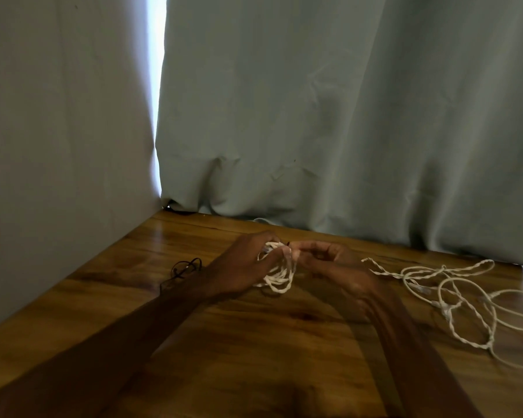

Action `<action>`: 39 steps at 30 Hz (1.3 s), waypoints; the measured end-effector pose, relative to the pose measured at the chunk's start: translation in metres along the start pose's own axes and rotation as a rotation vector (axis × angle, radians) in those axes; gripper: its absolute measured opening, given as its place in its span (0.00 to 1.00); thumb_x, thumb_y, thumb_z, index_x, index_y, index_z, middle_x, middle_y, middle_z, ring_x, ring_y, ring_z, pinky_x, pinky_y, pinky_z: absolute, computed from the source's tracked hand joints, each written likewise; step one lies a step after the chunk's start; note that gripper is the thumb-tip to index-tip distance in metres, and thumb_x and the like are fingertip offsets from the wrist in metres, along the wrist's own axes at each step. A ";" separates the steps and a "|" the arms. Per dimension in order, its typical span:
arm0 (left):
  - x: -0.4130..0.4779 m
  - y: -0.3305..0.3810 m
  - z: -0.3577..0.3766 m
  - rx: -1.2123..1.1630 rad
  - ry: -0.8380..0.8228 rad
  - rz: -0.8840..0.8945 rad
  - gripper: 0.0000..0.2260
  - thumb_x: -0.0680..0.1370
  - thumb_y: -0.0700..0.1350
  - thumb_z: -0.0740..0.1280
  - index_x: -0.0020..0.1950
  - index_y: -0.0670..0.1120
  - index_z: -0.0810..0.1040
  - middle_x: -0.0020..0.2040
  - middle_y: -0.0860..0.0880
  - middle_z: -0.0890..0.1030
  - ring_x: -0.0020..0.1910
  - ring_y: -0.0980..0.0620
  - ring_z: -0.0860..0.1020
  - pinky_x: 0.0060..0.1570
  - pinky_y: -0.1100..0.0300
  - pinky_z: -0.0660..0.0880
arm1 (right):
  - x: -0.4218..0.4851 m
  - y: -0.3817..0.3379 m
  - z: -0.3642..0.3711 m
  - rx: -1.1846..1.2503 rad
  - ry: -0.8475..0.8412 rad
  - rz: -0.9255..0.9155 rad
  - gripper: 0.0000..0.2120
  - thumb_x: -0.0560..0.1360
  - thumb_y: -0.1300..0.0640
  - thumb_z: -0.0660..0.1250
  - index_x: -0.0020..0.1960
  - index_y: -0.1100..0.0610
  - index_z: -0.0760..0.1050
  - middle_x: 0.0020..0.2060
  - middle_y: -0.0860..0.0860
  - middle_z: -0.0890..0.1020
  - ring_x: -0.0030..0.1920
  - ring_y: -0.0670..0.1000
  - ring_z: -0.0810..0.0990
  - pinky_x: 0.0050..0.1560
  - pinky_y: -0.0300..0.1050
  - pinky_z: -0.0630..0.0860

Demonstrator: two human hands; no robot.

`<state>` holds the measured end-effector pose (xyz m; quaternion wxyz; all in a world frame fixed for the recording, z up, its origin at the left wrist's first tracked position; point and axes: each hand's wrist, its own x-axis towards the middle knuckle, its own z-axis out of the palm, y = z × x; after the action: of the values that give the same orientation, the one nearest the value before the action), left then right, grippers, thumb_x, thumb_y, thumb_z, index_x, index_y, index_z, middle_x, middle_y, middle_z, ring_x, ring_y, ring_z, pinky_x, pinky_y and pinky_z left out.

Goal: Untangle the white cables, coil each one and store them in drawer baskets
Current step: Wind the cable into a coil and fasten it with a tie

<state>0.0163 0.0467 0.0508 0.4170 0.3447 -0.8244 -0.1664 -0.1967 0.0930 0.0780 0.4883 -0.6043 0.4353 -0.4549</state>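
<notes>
A small coil of white twisted cable [280, 276] hangs in loops from my left hand [248, 263], which is closed around its top. My right hand [329, 260] pinches the same cable right beside the left hand's fingertips. From there the cable trails off to the right into a loose tangle of white cables [453, 294] spread on the wooden table [254, 342]. Part of the coil is hidden behind my fingers.
A thin black cable [183, 268] lies bunched on the table left of my hands. A grey wall stands on the left and a pale green curtain [344, 116] hangs along the table's far edge. No drawer baskets are in view.
</notes>
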 end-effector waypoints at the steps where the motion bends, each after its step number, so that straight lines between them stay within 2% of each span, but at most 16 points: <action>1: 0.000 -0.003 0.001 -0.050 0.018 -0.055 0.12 0.83 0.58 0.64 0.56 0.53 0.82 0.49 0.56 0.84 0.48 0.60 0.83 0.48 0.56 0.80 | -0.001 0.001 0.003 -0.034 -0.029 0.010 0.20 0.68 0.58 0.77 0.60 0.57 0.82 0.51 0.52 0.88 0.49 0.49 0.88 0.42 0.37 0.81; 3: 0.000 -0.005 0.004 -0.148 0.028 -0.157 0.13 0.82 0.62 0.64 0.57 0.56 0.82 0.53 0.57 0.85 0.51 0.59 0.84 0.52 0.53 0.82 | -0.001 0.003 0.009 -0.057 -0.064 0.037 0.18 0.71 0.64 0.77 0.60 0.59 0.82 0.50 0.53 0.88 0.47 0.48 0.88 0.42 0.37 0.81; 5: 0.000 -0.003 0.005 -0.246 0.028 -0.212 0.14 0.83 0.60 0.64 0.58 0.54 0.83 0.53 0.55 0.86 0.51 0.57 0.85 0.52 0.51 0.83 | 0.003 0.007 0.013 -0.015 -0.032 0.068 0.18 0.72 0.66 0.76 0.60 0.61 0.81 0.50 0.56 0.88 0.47 0.51 0.88 0.47 0.46 0.84; 7: 0.000 0.000 0.005 -0.313 0.030 -0.223 0.14 0.84 0.57 0.63 0.57 0.51 0.84 0.51 0.52 0.87 0.49 0.54 0.86 0.52 0.50 0.83 | 0.006 0.009 0.012 -0.005 0.013 0.080 0.18 0.71 0.65 0.76 0.61 0.63 0.81 0.51 0.58 0.87 0.49 0.54 0.87 0.54 0.53 0.83; 11: -0.003 -0.002 0.008 -0.408 0.022 -0.276 0.25 0.85 0.61 0.59 0.54 0.39 0.81 0.48 0.37 0.85 0.50 0.35 0.83 0.56 0.36 0.79 | 0.008 0.015 0.005 0.047 0.031 0.118 0.17 0.73 0.62 0.75 0.61 0.64 0.81 0.53 0.59 0.87 0.54 0.59 0.87 0.59 0.56 0.81; 12: -0.002 -0.004 0.009 -0.403 0.027 -0.294 0.27 0.85 0.61 0.57 0.53 0.38 0.81 0.48 0.37 0.84 0.50 0.35 0.83 0.56 0.37 0.78 | 0.009 0.018 0.004 0.063 0.045 0.132 0.16 0.74 0.61 0.75 0.60 0.64 0.81 0.54 0.59 0.87 0.55 0.60 0.86 0.61 0.57 0.80; 14: 0.000 -0.004 0.010 -0.406 0.035 -0.324 0.26 0.86 0.59 0.55 0.52 0.41 0.83 0.46 0.44 0.87 0.50 0.44 0.85 0.56 0.46 0.79 | 0.013 0.024 0.003 0.102 0.084 0.151 0.16 0.75 0.59 0.75 0.60 0.64 0.82 0.55 0.59 0.86 0.57 0.60 0.85 0.66 0.59 0.78; 16: 0.000 -0.003 0.010 -0.431 0.034 -0.336 0.26 0.87 0.58 0.54 0.52 0.41 0.83 0.45 0.45 0.87 0.45 0.51 0.85 0.50 0.54 0.78 | 0.015 0.027 0.006 0.126 0.134 0.157 0.14 0.76 0.57 0.74 0.59 0.64 0.83 0.54 0.59 0.87 0.57 0.60 0.85 0.66 0.60 0.77; 19: -0.003 -0.007 0.016 -0.385 0.041 -0.320 0.28 0.86 0.59 0.53 0.49 0.40 0.82 0.39 0.43 0.84 0.36 0.51 0.79 0.41 0.53 0.75 | 0.008 0.028 0.013 0.127 0.282 0.173 0.12 0.77 0.56 0.72 0.56 0.63 0.83 0.48 0.58 0.88 0.54 0.62 0.86 0.59 0.60 0.82; 22: -0.006 -0.005 0.020 -0.393 0.040 -0.325 0.23 0.87 0.57 0.54 0.51 0.45 0.84 0.38 0.47 0.85 0.37 0.49 0.79 0.37 0.53 0.75 | -0.007 0.028 0.011 0.122 0.380 0.197 0.12 0.78 0.55 0.72 0.56 0.63 0.82 0.44 0.60 0.88 0.46 0.61 0.87 0.50 0.55 0.85; 26: -0.007 -0.001 0.024 -0.316 -0.022 -0.320 0.20 0.87 0.54 0.55 0.54 0.45 0.83 0.44 0.49 0.87 0.42 0.49 0.82 0.41 0.52 0.77 | -0.044 0.020 -0.004 0.134 0.496 0.237 0.14 0.77 0.56 0.72 0.56 0.66 0.82 0.46 0.64 0.87 0.42 0.60 0.85 0.44 0.52 0.85; 28: -0.006 0.008 0.030 -0.270 -0.065 -0.312 0.17 0.87 0.51 0.57 0.54 0.46 0.83 0.46 0.49 0.87 0.43 0.53 0.83 0.44 0.52 0.78 | -0.066 0.014 -0.016 0.115 0.509 0.218 0.15 0.77 0.56 0.72 0.56 0.67 0.82 0.45 0.63 0.86 0.38 0.56 0.83 0.39 0.48 0.84; 30: -0.004 0.024 0.038 -0.195 -0.107 -0.281 0.14 0.86 0.49 0.60 0.54 0.47 0.83 0.46 0.51 0.87 0.42 0.60 0.83 0.45 0.58 0.77 | -0.088 0.006 -0.030 0.090 0.500 0.200 0.16 0.78 0.56 0.72 0.56 0.69 0.82 0.41 0.61 0.84 0.34 0.53 0.81 0.33 0.43 0.82; 34: 0.005 0.075 0.065 -0.022 -0.222 -0.131 0.10 0.83 0.49 0.65 0.48 0.50 0.84 0.45 0.55 0.86 0.45 0.62 0.81 0.48 0.65 0.74 | -0.138 -0.007 -0.058 0.038 0.518 0.149 0.19 0.76 0.53 0.75 0.55 0.69 0.82 0.41 0.63 0.84 0.37 0.56 0.82 0.37 0.45 0.82; 36: 0.008 0.102 0.083 0.020 -0.259 -0.075 0.08 0.82 0.45 0.67 0.49 0.48 0.85 0.46 0.56 0.85 0.43 0.65 0.79 0.41 0.75 0.69 | -0.168 -0.009 -0.069 0.005 0.546 0.129 0.20 0.75 0.52 0.75 0.55 0.70 0.82 0.41 0.66 0.84 0.38 0.59 0.81 0.43 0.51 0.81; 39: 0.008 0.140 0.114 0.026 -0.324 0.021 0.06 0.80 0.39 0.69 0.49 0.43 0.86 0.44 0.51 0.86 0.39 0.62 0.78 0.37 0.75 0.69 | -0.214 -0.017 -0.084 -0.020 0.592 0.123 0.15 0.75 0.53 0.75 0.51 0.66 0.84 0.41 0.65 0.85 0.38 0.59 0.81 0.45 0.53 0.81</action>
<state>-0.1387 0.1380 0.0658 0.2759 0.3102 -0.8864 -0.2047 -0.3220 0.2869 0.0775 0.3608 -0.4226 0.5989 -0.5767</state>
